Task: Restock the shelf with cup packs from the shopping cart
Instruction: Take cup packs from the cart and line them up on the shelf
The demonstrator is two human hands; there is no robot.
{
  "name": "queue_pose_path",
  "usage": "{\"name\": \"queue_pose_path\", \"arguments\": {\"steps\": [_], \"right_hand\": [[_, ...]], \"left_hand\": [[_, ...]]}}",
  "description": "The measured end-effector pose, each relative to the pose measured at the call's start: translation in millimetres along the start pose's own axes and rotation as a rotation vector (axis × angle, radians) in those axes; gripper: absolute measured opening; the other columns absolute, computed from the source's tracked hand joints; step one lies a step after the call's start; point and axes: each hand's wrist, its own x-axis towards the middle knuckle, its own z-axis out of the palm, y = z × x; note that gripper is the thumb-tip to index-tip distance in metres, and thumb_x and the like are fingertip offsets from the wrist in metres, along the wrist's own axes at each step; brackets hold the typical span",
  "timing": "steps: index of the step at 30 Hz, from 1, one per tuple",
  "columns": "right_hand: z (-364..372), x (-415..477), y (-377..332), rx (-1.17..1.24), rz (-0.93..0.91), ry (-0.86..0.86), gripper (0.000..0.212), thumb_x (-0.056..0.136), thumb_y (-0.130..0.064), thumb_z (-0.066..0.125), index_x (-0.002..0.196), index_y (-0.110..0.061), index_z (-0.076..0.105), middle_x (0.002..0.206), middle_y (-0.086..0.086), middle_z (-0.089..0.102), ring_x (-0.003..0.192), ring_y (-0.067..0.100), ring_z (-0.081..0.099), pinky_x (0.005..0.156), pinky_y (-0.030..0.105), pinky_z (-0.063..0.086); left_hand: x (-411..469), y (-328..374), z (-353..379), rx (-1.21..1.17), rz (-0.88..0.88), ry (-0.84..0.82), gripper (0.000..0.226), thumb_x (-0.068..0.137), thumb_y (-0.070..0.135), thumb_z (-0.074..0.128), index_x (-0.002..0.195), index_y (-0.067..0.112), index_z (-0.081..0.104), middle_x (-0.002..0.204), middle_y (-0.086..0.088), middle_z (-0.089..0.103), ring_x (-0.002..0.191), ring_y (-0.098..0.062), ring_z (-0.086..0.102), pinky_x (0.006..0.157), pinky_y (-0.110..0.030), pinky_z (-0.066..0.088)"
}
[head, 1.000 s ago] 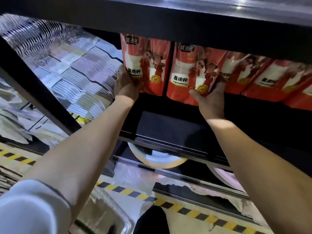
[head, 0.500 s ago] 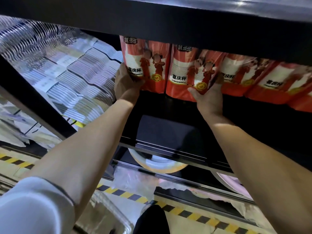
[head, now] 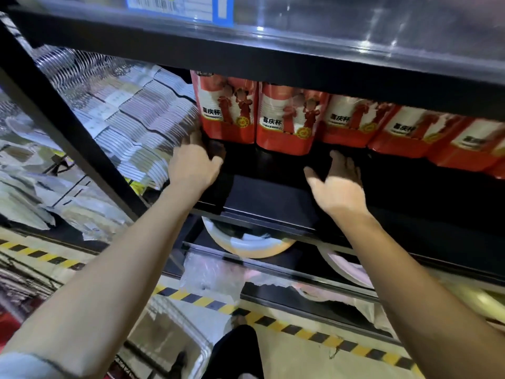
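Reaching up, we have our left hand (head: pixel 194 166) just below the leftmost cup pack (head: pixel 224 108), our right hand (head: pixel 337 184) nearer and rightward, both loose-fingered, gripping nothing.

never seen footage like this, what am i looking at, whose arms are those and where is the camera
There is no machine: a person wears one camera on the head, looking forward and down, so the arms are their own. The left hand and right hand are both open and hold nothing. A row of red cup packs stands on a black shelf. The left hand is by the leftmost pack's bottom corner; blur hides whether it touches. The right hand is just below the packs, apart. Plates sit on the shelf beneath.
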Motion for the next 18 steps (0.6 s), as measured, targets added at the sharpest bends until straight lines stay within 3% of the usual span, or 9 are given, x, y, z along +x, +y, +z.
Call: {"name": "queue_pose_path", "arguments": {"steps": [2,7,10,13,18], "right_hand": [[-15,-41,16,-0.108,-0.021,-0.065,0.074,0.102,-0.057,0.054,0.153,-0.005,0.043,0.15,0.024,0.05,0.138,0.045,0.045,0.116,0.049,0.037],[-50,-161,59,-0.156,-0.125,-0.147,0.069,0.102,-0.049,0.06,0.151,-0.001,0.049,0.147,0.021,0.055,0.129,0.045,0.051,0.109,0.05,0.041],[-67,-220,88,-0.199,-0.187,-0.182,0.063,0.097,-0.04,0.071,0.138,0.007,0.06,0.126,0.027,0.066,0.109,0.048,0.062,0.093,0.052,0.05],[-87,-265,111,-0.207,-0.226,-0.207,0.059,0.097,-0.043,0.07,0.135,0.002,0.062,0.115,0.022,0.069,0.103,0.043,0.063,0.086,0.047,0.053],[-108,-326,127,-0.314,-0.223,-0.272,0.059,0.098,-0.055,0.058,0.142,-0.016,0.057,0.131,0.005,0.066,0.116,0.028,0.06,0.104,0.045,0.048]], "left_hand": [[-46,-2,-5,0.118,0.042,0.008,0.059,0.098,0.051,0.059,0.129,0.0,0.059,0.127,-0.026,0.063,0.12,-0.048,0.057,0.096,-0.054,0.051],[-171,-16,-19,0.263,0.094,-0.08,0.056,0.099,0.05,0.06,0.135,0.008,0.059,0.14,-0.016,0.058,0.126,-0.043,0.053,0.102,-0.052,0.047],[-249,-27,-26,0.283,0.089,-0.132,0.057,0.098,0.046,0.063,0.14,0.008,0.058,0.145,-0.015,0.058,0.129,-0.042,0.052,0.107,-0.051,0.045],[-320,-40,-35,0.264,0.066,-0.16,0.056,0.098,0.043,0.066,0.14,0.006,0.061,0.144,-0.016,0.06,0.129,-0.043,0.052,0.108,-0.052,0.043],[-410,-63,-58,0.308,0.009,-0.158,0.059,0.1,0.052,0.052,0.144,0.013,0.06,0.15,-0.007,0.058,0.14,-0.034,0.05,0.119,-0.049,0.038]]}}
